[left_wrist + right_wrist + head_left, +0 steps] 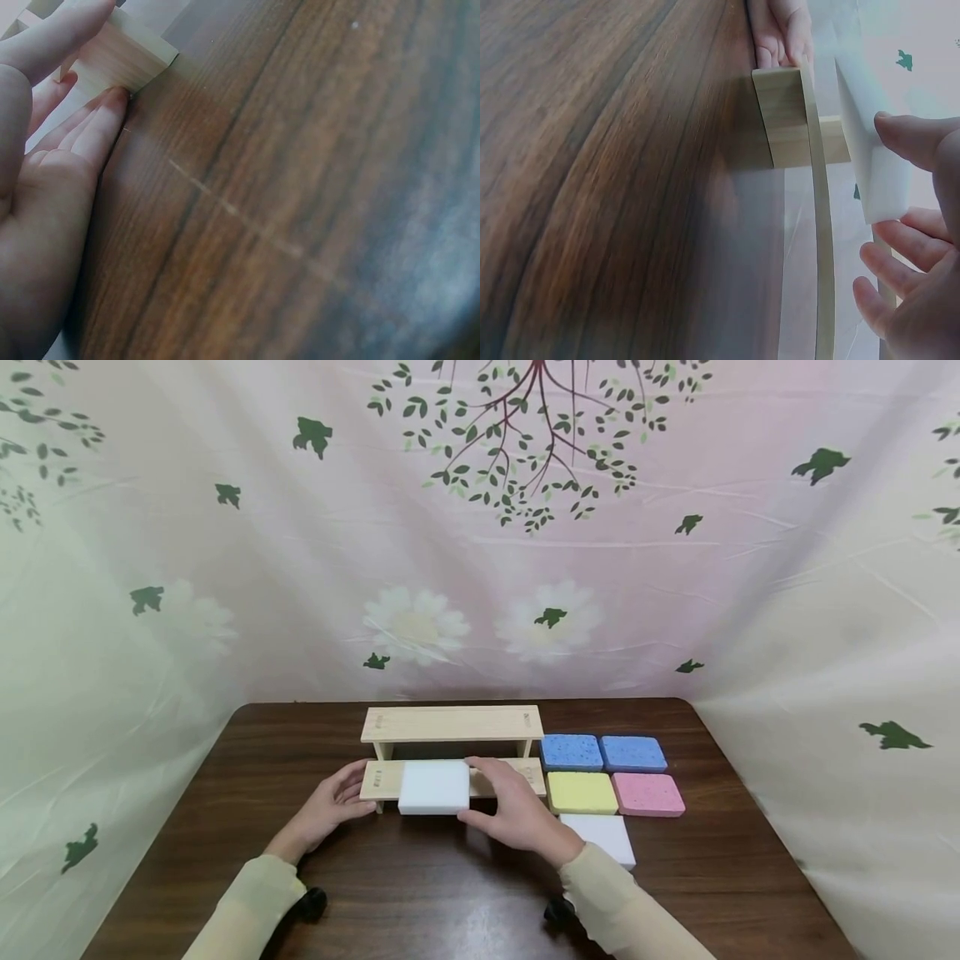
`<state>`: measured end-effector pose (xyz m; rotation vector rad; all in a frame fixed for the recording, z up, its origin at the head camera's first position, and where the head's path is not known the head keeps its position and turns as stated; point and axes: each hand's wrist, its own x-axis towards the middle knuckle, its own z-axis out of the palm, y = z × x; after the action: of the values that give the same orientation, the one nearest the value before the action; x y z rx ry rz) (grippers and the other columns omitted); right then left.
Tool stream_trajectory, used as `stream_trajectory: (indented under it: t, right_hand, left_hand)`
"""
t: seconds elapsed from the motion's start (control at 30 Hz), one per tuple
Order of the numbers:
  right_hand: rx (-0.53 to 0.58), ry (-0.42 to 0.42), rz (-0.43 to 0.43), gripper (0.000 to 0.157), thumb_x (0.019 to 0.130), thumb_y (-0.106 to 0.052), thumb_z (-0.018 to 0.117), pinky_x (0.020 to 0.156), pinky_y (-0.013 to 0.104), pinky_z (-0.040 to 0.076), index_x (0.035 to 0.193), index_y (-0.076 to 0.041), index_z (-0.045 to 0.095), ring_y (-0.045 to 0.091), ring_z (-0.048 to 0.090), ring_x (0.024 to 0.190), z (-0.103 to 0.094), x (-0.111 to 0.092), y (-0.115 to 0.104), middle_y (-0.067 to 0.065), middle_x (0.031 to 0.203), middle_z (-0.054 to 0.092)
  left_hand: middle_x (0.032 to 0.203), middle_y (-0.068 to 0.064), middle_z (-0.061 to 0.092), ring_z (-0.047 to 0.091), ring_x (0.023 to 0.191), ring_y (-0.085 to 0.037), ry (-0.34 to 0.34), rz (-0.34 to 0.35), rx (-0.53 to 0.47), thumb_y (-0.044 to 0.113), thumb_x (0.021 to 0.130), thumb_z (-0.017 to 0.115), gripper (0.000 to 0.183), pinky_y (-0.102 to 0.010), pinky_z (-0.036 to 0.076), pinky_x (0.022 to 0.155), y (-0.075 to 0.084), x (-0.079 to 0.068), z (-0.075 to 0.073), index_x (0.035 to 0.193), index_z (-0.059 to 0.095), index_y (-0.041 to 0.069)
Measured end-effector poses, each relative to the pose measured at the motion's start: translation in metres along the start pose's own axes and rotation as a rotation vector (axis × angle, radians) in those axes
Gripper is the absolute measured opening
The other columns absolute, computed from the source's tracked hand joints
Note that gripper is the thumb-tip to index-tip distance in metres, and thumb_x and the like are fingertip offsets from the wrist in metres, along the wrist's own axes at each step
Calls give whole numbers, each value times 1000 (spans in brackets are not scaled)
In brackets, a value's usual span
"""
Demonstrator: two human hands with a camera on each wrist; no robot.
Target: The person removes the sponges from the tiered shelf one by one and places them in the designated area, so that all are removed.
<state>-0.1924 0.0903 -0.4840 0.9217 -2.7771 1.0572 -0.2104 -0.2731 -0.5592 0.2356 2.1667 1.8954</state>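
Observation:
My right hand [516, 806] pinches a thick white sponge [434, 787] between thumb and fingers, at its right edge. The sponge is over the lower step of a pale wooden two-step rack [450, 724]; in the right wrist view the white sponge [874, 142] stands tilted a little away from the wood. At the rack's left end rests my left hand [330, 806], its fingers fairly straight. The left wrist view shows the fingertips of that hand [45, 187] right against the rack's wooden end piece [124, 56].
To the right of the rack lie two blue sponges [572, 752], a yellow sponge [582, 792] and a pink sponge [648, 795]. Another white sponge [603, 837] lies partly under my right forearm in view. Behind the dark wood table [450, 893] hangs a patterned cloth [480, 560].

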Motion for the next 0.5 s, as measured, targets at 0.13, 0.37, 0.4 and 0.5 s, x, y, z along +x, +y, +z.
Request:
stream_trajectory:
  t: [0.13,0.37,0.4,0.5]
  right_hand:
    - [1,7,2,76,91,-37,84,113,50,47,154,-11,50,27,53,139,-2,-5,3,6,151,57]
    - [8,15,-4,77,91,-36,85,113,51,47,155,-9,50,27,53,140,-6,-13,8,6,152,56]
    - [11,20,-7,77,90,-36,85,113,51,47,154,-9,50,27,53,139,-7,-15,9,6,152,57]
    - [17,37,-12,77,89,-34,86,112,52,48,153,-9,51,27,54,139,-9,-20,12,7,152,57]
  left_hand:
    - [163,-29,35,38,149,-44,3,-15,9,14,92,83,92,-21,49,105,-2,0,-2,164,26,1]
    - [163,-29,34,38,150,-43,6,-15,15,13,92,83,92,-20,48,105,-1,0,-2,164,26,1]
    - [163,-29,34,38,149,-43,7,-16,13,13,92,83,92,-20,48,105,-1,0,-1,164,26,1]
    - [163,-29,34,38,149,-44,7,-16,13,13,92,83,92,-20,48,105,0,-1,-1,164,26,0]
